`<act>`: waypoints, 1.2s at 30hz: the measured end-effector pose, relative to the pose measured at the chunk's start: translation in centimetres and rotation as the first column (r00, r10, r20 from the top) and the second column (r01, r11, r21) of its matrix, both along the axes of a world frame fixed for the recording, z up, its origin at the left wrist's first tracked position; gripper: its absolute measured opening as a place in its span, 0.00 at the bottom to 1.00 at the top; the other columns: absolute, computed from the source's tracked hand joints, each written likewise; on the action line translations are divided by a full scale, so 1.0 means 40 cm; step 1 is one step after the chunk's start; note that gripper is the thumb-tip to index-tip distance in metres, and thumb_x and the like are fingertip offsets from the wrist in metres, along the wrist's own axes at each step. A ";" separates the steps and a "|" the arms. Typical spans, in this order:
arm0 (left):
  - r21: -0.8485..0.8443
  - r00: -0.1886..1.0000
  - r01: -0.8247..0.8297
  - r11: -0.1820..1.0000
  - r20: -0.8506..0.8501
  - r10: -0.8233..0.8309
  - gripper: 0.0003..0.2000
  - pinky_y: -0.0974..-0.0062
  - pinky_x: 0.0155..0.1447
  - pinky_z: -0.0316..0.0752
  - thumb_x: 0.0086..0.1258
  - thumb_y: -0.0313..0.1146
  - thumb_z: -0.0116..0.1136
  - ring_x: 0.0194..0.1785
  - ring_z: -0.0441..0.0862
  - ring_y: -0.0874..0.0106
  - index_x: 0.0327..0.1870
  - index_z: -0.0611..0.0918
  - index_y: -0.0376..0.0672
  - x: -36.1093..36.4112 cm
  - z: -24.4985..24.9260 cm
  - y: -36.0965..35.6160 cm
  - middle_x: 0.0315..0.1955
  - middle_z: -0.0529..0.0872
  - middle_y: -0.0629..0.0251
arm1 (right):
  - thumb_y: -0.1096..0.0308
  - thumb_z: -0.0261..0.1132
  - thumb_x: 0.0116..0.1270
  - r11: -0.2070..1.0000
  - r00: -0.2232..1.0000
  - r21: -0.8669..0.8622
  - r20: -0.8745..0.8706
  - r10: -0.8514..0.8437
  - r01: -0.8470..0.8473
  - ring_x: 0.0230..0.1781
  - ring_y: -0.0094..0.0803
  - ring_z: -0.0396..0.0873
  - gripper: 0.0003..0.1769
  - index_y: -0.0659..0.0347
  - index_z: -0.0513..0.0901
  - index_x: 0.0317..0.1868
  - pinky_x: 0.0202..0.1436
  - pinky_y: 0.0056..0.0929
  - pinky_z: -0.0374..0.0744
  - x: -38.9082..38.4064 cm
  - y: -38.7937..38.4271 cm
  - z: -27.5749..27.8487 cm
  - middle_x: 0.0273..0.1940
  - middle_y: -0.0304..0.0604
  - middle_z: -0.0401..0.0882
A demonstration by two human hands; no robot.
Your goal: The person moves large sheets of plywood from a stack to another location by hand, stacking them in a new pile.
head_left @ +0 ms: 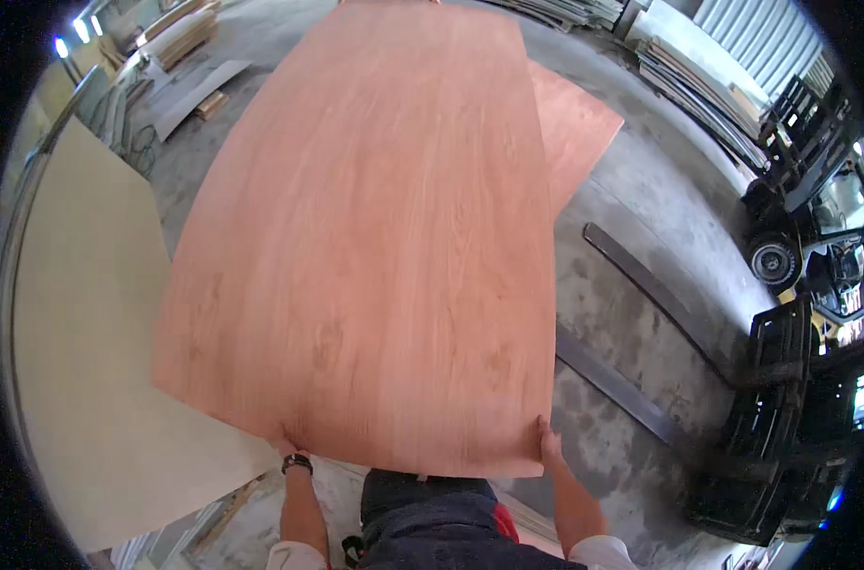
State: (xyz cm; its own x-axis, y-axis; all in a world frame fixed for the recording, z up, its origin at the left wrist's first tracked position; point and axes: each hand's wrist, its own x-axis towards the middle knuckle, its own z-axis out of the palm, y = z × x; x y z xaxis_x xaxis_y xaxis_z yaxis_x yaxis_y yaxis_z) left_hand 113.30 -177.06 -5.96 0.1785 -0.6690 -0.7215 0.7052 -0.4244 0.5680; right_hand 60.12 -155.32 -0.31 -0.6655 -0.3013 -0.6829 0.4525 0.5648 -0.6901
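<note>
A large reddish plywood sheet (384, 237) stretches away from my waist and fills the middle of the view. My left hand (284, 446) grips its near edge left of my body, with a dark band on the wrist. At the near right corner, my right hand (549, 442) holds the side edge, thumb on top. Most of the fingers on both hands are hidden beneath the sheet. Another reddish sheet (576, 133) shows from under the far right side. What look like another person's fingertips touch the far edge, barely in view.
A pale sheet (90, 323) lies to the left. On the right stands a forklift (783, 380), its two forks (655, 294) reaching over the concrete floor toward the plywood. Stacked boards (698, 100) lie at the back right, and more timber (180, 38) at the back left.
</note>
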 end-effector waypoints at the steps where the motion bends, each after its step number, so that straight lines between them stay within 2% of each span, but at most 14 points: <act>1: -0.010 1.000 0.012 1.000 0.004 -0.012 0.28 0.69 0.54 0.63 0.55 0.52 0.48 0.51 0.67 0.67 0.53 0.66 0.44 0.000 -0.005 -0.034 0.49 0.70 0.65 | 0.50 0.58 0.54 1.000 1.000 -0.007 0.010 0.010 -0.009 0.30 0.26 0.70 0.25 0.69 0.75 0.35 0.33 0.28 0.71 0.002 -0.009 -0.042 0.30 0.41 0.74; 3: -0.028 0.999 0.029 0.999 0.046 -0.027 0.27 0.69 0.53 0.64 0.56 0.51 0.47 0.50 0.67 0.67 0.53 0.66 0.44 -0.034 0.048 -0.114 0.49 0.71 0.65 | 0.48 0.58 0.53 0.965 1.000 0.261 0.019 -0.018 0.012 0.32 0.29 0.72 0.29 0.70 0.74 0.39 0.37 0.28 0.71 0.011 0.013 -0.137 0.34 0.42 0.74; 4: -0.048 0.997 0.045 0.998 0.062 -0.042 0.26 0.69 0.52 0.64 0.57 0.50 0.46 0.50 0.68 0.67 0.53 0.66 0.44 -0.058 0.069 -0.146 0.48 0.71 0.65 | 0.48 0.58 0.53 0.965 0.999 0.260 0.023 0.028 -0.033 0.32 0.29 0.72 0.29 0.70 0.74 0.39 0.37 0.28 0.71 0.026 -0.022 -0.116 0.34 0.42 0.74; 6: -0.077 0.993 0.076 0.994 0.097 -0.068 0.24 0.69 0.51 0.65 0.59 0.47 0.45 0.49 0.68 0.67 0.53 0.65 0.43 -0.053 0.089 -0.168 0.48 0.71 0.66 | 0.44 0.57 0.52 1.000 0.998 -0.002 0.050 -0.024 0.024 0.35 0.34 0.73 0.32 0.70 0.73 0.41 0.38 0.31 0.72 0.084 -0.086 -0.010 0.39 0.45 0.73; 9: -0.181 0.982 0.124 0.976 0.166 -0.094 0.25 0.70 0.51 0.65 0.59 0.47 0.46 0.48 0.68 0.67 0.54 0.65 0.42 0.046 -0.143 -0.256 0.48 0.71 0.66 | 0.42 0.57 0.50 0.993 0.995 -0.076 0.052 -0.091 0.095 0.40 0.34 0.71 0.35 0.68 0.72 0.44 0.42 0.31 0.70 0.115 -0.109 -0.071 0.43 0.46 0.71; 15: 0.052 0.998 0.060 0.997 0.006 -0.061 0.27 0.68 0.53 0.63 0.55 0.49 0.49 0.50 0.66 0.68 0.53 0.65 0.42 0.015 -0.112 -0.478 0.49 0.70 0.67 | 0.45 0.56 0.53 0.987 0.980 0.107 0.145 -0.138 0.123 0.44 0.30 0.67 0.32 0.67 0.72 0.46 0.48 0.27 0.67 0.206 -0.221 -0.136 0.45 0.44 0.70; 18: 0.114 0.977 0.198 0.974 -0.109 -0.186 0.28 0.65 0.54 0.62 0.56 0.52 0.46 0.52 0.66 0.66 0.54 0.64 0.42 0.080 -0.339 -0.582 0.50 0.69 0.66 | 0.48 0.57 0.53 0.967 0.972 0.097 0.002 -0.236 0.235 0.37 0.34 0.72 0.27 0.67 0.72 0.41 0.39 0.30 0.72 0.290 -0.264 -0.245 0.36 0.43 0.72; 21: 0.107 0.939 0.275 0.956 -0.242 -0.243 0.30 0.62 0.56 0.61 0.57 0.55 0.42 0.54 0.65 0.62 0.56 0.62 0.43 0.173 -0.537 -0.682 0.52 0.68 0.66 | 0.48 0.56 0.53 0.953 0.954 0.120 0.074 -0.289 0.280 0.32 0.30 0.71 0.24 0.63 0.75 0.36 0.35 0.29 0.72 0.370 -0.364 -0.260 0.31 0.40 0.73; 22: 0.119 0.940 0.275 0.954 -0.241 -0.241 0.30 0.62 0.56 0.61 0.57 0.55 0.42 0.54 0.65 0.62 0.56 0.62 0.43 0.163 -0.537 -0.711 0.52 0.68 0.66 | 0.48 0.56 0.53 0.951 0.954 0.131 0.075 -0.291 0.280 0.32 0.30 0.71 0.24 0.63 0.75 0.36 0.35 0.29 0.72 0.390 -0.368 -0.301 0.31 0.40 0.73; 24: 0.177 0.981 0.160 0.971 0.085 -0.177 0.24 0.70 0.50 0.65 0.58 0.50 0.45 0.48 0.68 0.67 0.49 0.69 0.40 0.088 -0.457 -0.777 0.47 0.72 0.64 | 0.47 0.55 0.54 0.949 0.938 0.074 0.150 -0.313 0.305 0.30 0.28 0.70 0.24 0.62 0.75 0.34 0.33 0.28 0.71 0.421 -0.368 -0.367 0.31 0.40 0.72; 27: 0.021 0.902 0.432 0.901 -0.026 -0.432 0.26 0.73 0.45 0.68 0.57 0.54 0.45 0.42 0.72 0.68 0.48 0.70 0.41 0.203 -0.705 -0.838 0.44 0.73 0.62 | 0.47 0.54 0.54 0.954 0.949 0.077 0.110 -0.296 0.289 0.30 0.26 0.69 0.24 0.62 0.75 0.34 0.33 0.28 0.70 0.471 -0.421 -0.429 0.31 0.40 0.71; 31: 0.245 0.726 0.622 0.744 0.178 -0.665 0.30 0.72 0.44 0.69 0.54 0.58 0.46 0.41 0.73 0.68 0.49 0.69 0.42 0.119 -0.637 -0.828 0.44 0.73 0.60 | 0.51 0.57 0.55 0.925 0.920 0.112 0.118 -0.375 0.363 0.30 0.26 0.69 0.20 0.63 0.73 0.33 0.36 0.26 0.70 0.505 -0.476 -0.513 0.30 0.37 0.71; 35: 0.283 0.773 0.481 0.830 0.310 -0.554 0.33 0.69 0.49 0.66 0.51 0.61 0.48 0.49 0.68 0.69 0.52 0.66 0.43 -0.096 -0.483 -0.735 0.48 0.71 0.62 | 0.51 0.57 0.55 0.911 0.908 0.140 0.108 -0.404 0.388 0.30 0.24 0.67 0.20 0.63 0.74 0.32 0.35 0.25 0.69 0.544 -0.482 -0.542 0.29 0.36 0.71; 36: 0.197 0.833 0.470 0.860 0.222 -0.506 0.35 0.67 0.52 0.64 0.50 0.61 0.49 0.53 0.65 0.69 0.53 0.65 0.44 -0.098 -0.494 -0.730 0.50 0.69 0.63 | 0.51 0.58 0.54 0.882 0.871 0.139 0.150 -0.468 0.450 0.29 0.23 0.67 0.21 0.64 0.74 0.32 0.34 0.23 0.68 0.552 -0.496 -0.539 0.28 0.35 0.71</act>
